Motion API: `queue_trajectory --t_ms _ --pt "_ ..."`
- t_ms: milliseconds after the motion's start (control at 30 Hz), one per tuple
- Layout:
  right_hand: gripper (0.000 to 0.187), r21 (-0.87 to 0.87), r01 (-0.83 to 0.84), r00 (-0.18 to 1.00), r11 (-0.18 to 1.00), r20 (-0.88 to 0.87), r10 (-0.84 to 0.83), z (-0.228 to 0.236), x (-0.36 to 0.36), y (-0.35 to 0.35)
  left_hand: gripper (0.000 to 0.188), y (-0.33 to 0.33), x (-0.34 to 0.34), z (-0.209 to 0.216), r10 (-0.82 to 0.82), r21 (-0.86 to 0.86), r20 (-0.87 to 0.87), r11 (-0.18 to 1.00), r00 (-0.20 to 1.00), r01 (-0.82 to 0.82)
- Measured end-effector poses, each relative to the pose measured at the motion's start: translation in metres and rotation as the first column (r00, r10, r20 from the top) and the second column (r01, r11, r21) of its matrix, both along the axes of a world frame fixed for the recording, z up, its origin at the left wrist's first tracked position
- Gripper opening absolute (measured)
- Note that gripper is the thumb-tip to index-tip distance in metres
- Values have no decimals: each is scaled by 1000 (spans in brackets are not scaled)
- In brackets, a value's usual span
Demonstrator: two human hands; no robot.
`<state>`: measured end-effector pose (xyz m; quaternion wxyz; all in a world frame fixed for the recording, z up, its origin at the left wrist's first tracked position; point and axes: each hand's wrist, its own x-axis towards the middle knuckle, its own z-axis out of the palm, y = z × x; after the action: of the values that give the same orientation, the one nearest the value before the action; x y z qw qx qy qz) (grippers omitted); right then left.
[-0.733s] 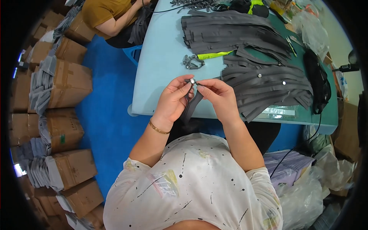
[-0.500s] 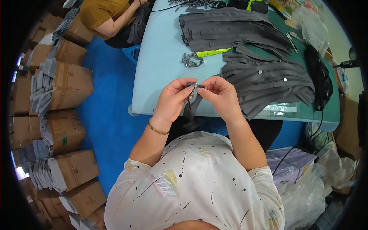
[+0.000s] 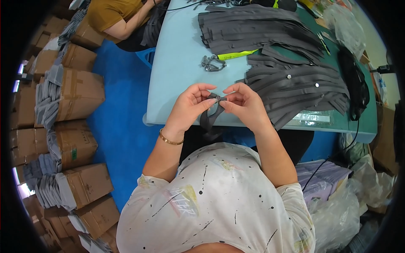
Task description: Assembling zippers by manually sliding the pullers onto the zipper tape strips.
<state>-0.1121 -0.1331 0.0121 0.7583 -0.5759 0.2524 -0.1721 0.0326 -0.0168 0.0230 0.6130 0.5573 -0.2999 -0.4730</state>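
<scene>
Bright, even light covers my table (image 3: 173, 67), and black fills the corners.
White spots (image 3: 28, 192) shine too bright near the left edge. Light bounces off the clear bags (image 3: 337, 219) and makes pale streaks. My left hand (image 3: 190, 105) and right hand (image 3: 247, 107) look clear, but the top of the grey strip (image 3: 207, 121) I hold is a bit fuzzy. Shadows on the table are soft and faint. Close to the round rim, the boxes (image 3: 31, 141) look bent and darker.

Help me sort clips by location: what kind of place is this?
Probably a workshop: bundles of dark gray strips lie on the table, cardboard boxes stand stacked at the left, and another person sits alongside.
</scene>
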Motion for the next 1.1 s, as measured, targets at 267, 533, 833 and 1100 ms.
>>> queue_trajectory --t_ms 267,533,833,1100 --pt "31 -181 39 999 983 27 -35 -7 4 6 16 3 8 -28 24 107 -204 994 979 -2" --pt "26 -269 89 996 959 29 -84 -19 5 5 16 0 -1 -30 72 78 -145 995 987 -61" --pt "24 -179 108 993 978 57 -100 -24 6 4 17 -1 -5 -29 94 77 -88 993 992 -87" --pt "25 -91 159 977 983 161 -143 -26 4 7 16 1 -13 -21 71 44 7 996 997 -71"
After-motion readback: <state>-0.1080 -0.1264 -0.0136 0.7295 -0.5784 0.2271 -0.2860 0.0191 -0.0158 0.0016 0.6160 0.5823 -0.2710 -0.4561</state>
